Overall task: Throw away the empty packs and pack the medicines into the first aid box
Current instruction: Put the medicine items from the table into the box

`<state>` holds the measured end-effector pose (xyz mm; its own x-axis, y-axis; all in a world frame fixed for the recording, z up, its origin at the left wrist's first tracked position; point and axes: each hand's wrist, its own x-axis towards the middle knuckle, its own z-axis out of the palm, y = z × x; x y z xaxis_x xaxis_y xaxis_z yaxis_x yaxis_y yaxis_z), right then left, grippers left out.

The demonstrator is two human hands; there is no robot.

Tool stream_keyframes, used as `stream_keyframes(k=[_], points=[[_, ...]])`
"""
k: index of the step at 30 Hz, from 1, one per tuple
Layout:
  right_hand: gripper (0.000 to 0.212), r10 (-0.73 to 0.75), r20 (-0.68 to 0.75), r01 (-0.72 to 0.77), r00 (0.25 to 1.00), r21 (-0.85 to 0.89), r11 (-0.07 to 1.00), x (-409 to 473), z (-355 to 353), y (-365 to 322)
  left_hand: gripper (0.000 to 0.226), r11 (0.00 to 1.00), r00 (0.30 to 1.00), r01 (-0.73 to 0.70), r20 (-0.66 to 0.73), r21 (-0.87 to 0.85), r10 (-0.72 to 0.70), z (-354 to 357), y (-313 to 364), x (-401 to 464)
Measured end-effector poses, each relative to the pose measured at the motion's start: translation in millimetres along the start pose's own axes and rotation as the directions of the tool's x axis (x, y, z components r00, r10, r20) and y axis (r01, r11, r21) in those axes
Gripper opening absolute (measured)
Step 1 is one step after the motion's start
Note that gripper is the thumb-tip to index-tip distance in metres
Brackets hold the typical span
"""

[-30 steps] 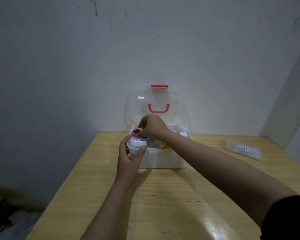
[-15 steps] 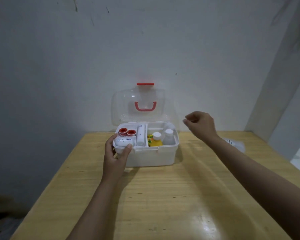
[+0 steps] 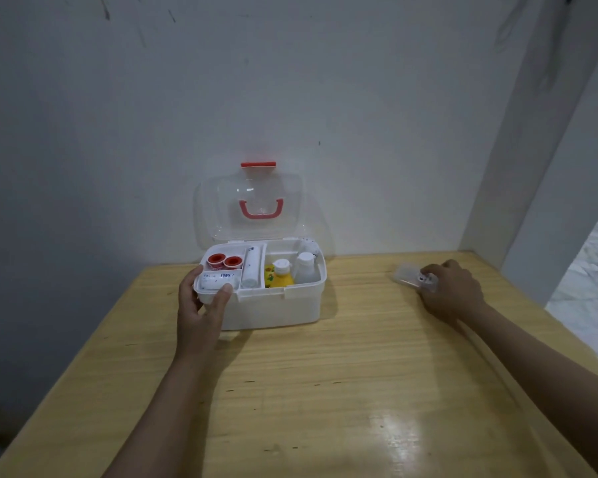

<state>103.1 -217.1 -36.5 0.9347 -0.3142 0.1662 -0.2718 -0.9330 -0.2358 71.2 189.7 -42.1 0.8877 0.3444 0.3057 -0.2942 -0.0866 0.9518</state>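
Observation:
The white first aid box [image 3: 283,307] stands open on the wooden table, its clear lid [image 3: 252,205] with a red handle leaning back near the wall. Inside lie two red-capped tape rolls [image 3: 224,261], a white bandage roll [image 3: 251,270], a yellow bottle [image 3: 279,274], a white bottle [image 3: 304,267] and a labelled white pack [image 3: 218,279]. My left hand [image 3: 201,305] grips the box's front left corner. My right hand [image 3: 451,289] rests on a clear plastic pack [image 3: 408,273] at the table's right, fingers curled over its near end.
The table [image 3: 325,391] meets a white wall at the back and a white pillar [image 3: 539,167] at the right. Its left edge drops to a dark floor. A bright floor [image 3: 591,281] shows past the right edge.
My right hand left the box, swung right and came down onto the clear plastic pack. My left hand kept its hold on the box corner.

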Motion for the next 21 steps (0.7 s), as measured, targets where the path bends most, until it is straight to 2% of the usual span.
stream_keyframes(k=[4, 10, 16, 21], points=[[0.048, -0.025, 0.080, 0.016, 0.996, 0.118, 0.993, -8.5, -0.2, 2.9, 0.052, 1.000, 1.000, 0.006, 0.005, -0.008, -0.006, 0.1, 1.1, 0.2], [0.038, -0.012, 0.008, 0.008, 1.000, 0.407, 0.913, -23.3, -11.6, -10.3, 0.053, 1.000, 1.000, 0.017, 0.017, -0.015, -0.016, -1.4, 2.3, -0.5], [0.038, -0.139, -0.130, 0.185, 0.982, 0.482, 0.856, -34.7, -36.8, -44.3, 0.051, 0.998, 0.999, 0.034, 0.026, -0.045, -0.033, -3.0, 1.4, -2.0], [0.036, -0.228, -0.197, 0.301, 0.954, 0.579, 0.758, -40.7, -70.5, -83.5, 0.053, 0.997, 0.999, 0.046, 0.031, -0.054, -0.044, -3.1, 4.1, -3.0]])
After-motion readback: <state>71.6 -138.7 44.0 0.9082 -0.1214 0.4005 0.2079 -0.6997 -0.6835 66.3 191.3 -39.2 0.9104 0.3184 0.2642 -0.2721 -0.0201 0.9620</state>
